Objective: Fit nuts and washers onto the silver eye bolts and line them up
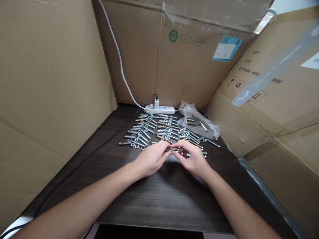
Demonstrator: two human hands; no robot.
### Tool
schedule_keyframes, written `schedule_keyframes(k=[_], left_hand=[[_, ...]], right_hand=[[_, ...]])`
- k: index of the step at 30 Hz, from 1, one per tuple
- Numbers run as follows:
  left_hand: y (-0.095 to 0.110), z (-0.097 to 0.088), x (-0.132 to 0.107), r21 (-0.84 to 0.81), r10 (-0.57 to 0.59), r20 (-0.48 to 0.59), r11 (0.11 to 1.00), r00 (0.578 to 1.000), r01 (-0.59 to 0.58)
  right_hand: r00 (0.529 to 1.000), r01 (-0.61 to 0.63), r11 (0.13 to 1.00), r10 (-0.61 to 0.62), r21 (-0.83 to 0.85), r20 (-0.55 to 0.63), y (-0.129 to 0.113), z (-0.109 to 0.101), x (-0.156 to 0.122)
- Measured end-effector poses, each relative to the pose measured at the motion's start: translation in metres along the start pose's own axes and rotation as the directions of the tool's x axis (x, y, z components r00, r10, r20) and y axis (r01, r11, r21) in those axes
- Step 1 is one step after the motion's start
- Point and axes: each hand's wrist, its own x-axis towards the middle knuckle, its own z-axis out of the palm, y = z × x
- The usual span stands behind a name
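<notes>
My left hand [149,160] and my right hand [194,160] meet at the front of a spread of metal hardware. Between the fingertips is a small metal nut [172,149], pinched by my right thumb and forefinger. My left fingers are closed around a short metal bolt at the same spot, largely covered by the fingers. Just beyond the hands lie rows of bolts [168,134], along with metal sleeves [124,143] and loose washers [136,146]. Some pieces are partly hidden behind the hands.
A white power strip [160,110] with a plugged-in adapter lies behind the hardware. A clear plastic bag [208,127] rests at the back right. A black cable [84,156] crosses the dark table [154,202] on the left. Cardboard walls [134,56] enclose three sides.
</notes>
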Motion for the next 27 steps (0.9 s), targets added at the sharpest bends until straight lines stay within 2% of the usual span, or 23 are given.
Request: schedule_keyframes(k=[7,15,23,27], left_hand=[[0.001,-0.0008,0.0002,0.012,-0.026,-0.023,1.0,0.999,0.026],[0.0031,-0.0018,-0.0007,-0.034,-0.008,0.006,0.999,1.0,0.008],[0.0037,-0.0027,-0.0009,-0.062,-0.001,-0.019,0.998,1.0,0.0],[0.003,-0.0017,-0.0009,-0.038,-0.002,-0.014,0.999,1.0,0.002]], right_hand=[[0.994,-0.102,0.989,0.107,0.109,-0.04,-0.0028,0.0015,0.0006],[0.989,-0.119,0.959,0.136,0.256,-0.049,-0.0028,0.0043,-0.0008],[0.993,-0.086,0.989,0.096,0.124,-0.072,0.0035,0.0054,-0.0038],[0.99,-0.118,0.986,0.126,0.119,-0.067,0.0018,0.0045,-0.0031]])
